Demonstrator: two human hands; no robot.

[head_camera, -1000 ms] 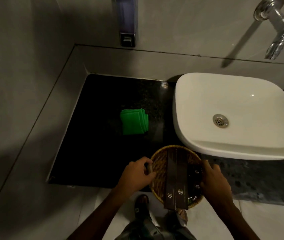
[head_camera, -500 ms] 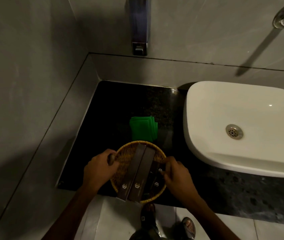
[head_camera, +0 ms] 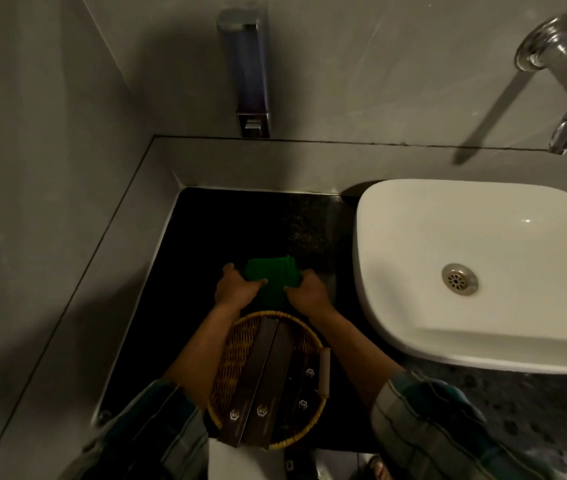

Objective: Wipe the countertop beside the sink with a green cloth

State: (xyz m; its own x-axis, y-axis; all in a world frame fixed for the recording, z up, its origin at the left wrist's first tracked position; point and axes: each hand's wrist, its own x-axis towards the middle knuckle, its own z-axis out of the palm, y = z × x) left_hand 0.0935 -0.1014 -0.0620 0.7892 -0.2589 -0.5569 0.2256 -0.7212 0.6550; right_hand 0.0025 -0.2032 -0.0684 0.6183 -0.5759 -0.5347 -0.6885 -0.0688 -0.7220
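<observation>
A folded green cloth (head_camera: 272, 277) lies on the black countertop (head_camera: 226, 230) to the left of the white sink (head_camera: 482, 244). My left hand (head_camera: 237, 289) grips the cloth's left edge and my right hand (head_camera: 308, 292) grips its right edge. Both hands rest on the counter, just beyond a wicker basket. The near part of the cloth is hidden between my hands.
A round wicker basket (head_camera: 230, 362) holding dark boxes (head_camera: 261, 379) sits at the counter's front edge, under my forearms. A soap dispenser (head_camera: 249, 71) hangs on the back wall and a chrome tap (head_camera: 566, 84) juts out above the sink. Grey walls close the left and back.
Both hands have let go of the basket, which now rests at the counter's front edge, and have reached forward onto the green cloth. The camera has moved closer.
</observation>
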